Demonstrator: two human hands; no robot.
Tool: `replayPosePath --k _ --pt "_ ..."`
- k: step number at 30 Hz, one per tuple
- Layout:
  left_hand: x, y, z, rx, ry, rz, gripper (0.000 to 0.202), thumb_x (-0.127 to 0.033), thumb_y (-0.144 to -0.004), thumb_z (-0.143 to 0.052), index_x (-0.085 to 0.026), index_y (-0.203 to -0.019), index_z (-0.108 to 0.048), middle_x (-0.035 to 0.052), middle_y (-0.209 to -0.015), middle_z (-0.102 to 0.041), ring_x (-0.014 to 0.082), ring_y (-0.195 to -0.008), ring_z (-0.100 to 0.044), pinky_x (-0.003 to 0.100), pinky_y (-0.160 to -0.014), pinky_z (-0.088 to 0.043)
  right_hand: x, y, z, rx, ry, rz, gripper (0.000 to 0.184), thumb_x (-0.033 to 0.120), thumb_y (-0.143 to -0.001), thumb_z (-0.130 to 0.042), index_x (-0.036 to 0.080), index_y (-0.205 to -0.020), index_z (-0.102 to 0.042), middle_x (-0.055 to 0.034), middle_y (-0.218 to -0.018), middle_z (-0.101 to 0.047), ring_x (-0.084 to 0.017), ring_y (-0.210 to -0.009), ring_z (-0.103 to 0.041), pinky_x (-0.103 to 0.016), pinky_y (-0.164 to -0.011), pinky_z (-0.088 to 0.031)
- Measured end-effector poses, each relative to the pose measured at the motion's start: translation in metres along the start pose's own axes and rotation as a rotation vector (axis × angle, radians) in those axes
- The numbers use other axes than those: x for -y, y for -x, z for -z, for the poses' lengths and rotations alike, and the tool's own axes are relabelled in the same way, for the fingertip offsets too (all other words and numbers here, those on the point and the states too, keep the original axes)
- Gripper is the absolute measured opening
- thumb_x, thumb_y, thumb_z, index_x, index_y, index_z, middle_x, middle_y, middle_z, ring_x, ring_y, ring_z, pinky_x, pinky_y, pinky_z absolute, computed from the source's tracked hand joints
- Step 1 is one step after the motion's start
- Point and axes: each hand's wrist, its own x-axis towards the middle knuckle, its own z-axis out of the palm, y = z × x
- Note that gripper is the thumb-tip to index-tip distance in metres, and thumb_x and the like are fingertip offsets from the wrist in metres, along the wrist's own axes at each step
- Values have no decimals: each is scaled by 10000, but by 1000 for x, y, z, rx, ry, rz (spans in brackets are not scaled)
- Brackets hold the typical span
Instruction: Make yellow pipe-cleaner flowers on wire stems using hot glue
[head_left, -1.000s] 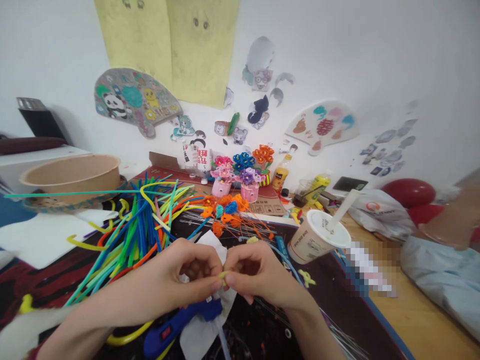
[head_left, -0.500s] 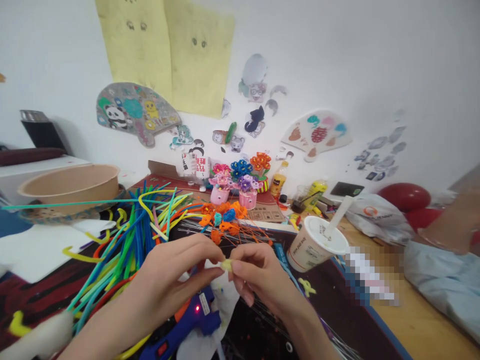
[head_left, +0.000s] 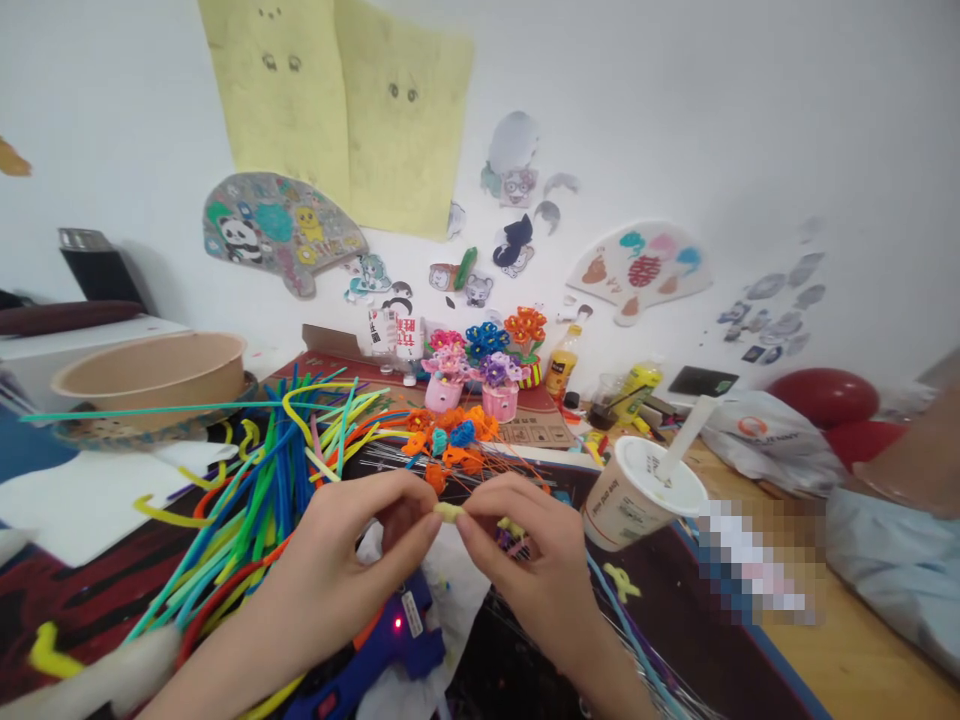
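Note:
A short pale-yellow piece of pipe cleaner (head_left: pixel 448 513) is stretched level between my hands. My left hand (head_left: pixel 352 545) pinches one end between thumb and forefinger, and my right hand (head_left: pixel 529 550) pinches the other end. Beneath my left hand lies a blue glue gun (head_left: pixel 375 660) with a red light lit, partly on white paper (head_left: pixel 457 580). To the left spreads a heap of coloured pipe cleaners (head_left: pixel 262 500). Past my fingertips sit loose orange and blue fuzzy flowers (head_left: pixel 457 455) on thin wires. A small looped yellow piece (head_left: pixel 621 581) rests right of my right hand.
A lidded paper cup (head_left: pixel 637 500) with a straw stands at the right. Behind are pink pots (head_left: pixel 444 395) of fuzzy flowers and a bottle (head_left: pixel 562 362). A beige basin (head_left: pixel 150 375) is at the left, a white plastic bag (head_left: pixel 765 435) at the right.
My hands have turned so the yellow piece lies level and shows more between the fingertips. My right hand's fingers have lifted and arched. The view has shifted slightly.

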Motion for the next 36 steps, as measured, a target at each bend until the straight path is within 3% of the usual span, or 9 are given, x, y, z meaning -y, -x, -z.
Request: replayPosePath --k 7,14,26,36 --pt "0 -3 1 72 -4 32 187 -307 -889 -544 -210 -748 -620 -57 -591 -551 99 -527 -485 189 -512 -374 0 -2 0 109 69 -21 129 124 -849 -623 173 -730 -632 -12 -721 -609 -127 -622 -564 -233 -587 -449" --pt "11 -4 -6 156 38 127 190 -286 -894 -497 -202 -751 -590 -48 -623 -551 111 -564 -503 197 -537 -385 -14 2 -5 213 369 177 177 131 -912 -510 170 -800 -641 -52 -774 -642 -158 -692 -585 -266 -645 -449" --pt "-5 -3 -10 14 521 338 294 -468 -831 -624 -187 -748 -600 -42 -672 -499 120 -631 -455 216 -579 -377 3 0 -11 51 -154 -177 151 165 -847 -599 182 -699 -621 7 -663 -597 -128 -594 -542 -240 -574 -429" --pt "-6 -4 -8 -6 471 306 251 -432 -819 -645 -190 -754 -634 -33 -646 -579 127 -605 -523 221 -566 -404 2 3 -13 -12 -163 -164 135 157 -853 -597 180 -734 -656 -11 -684 -628 -138 -607 -558 -250 -578 -448"
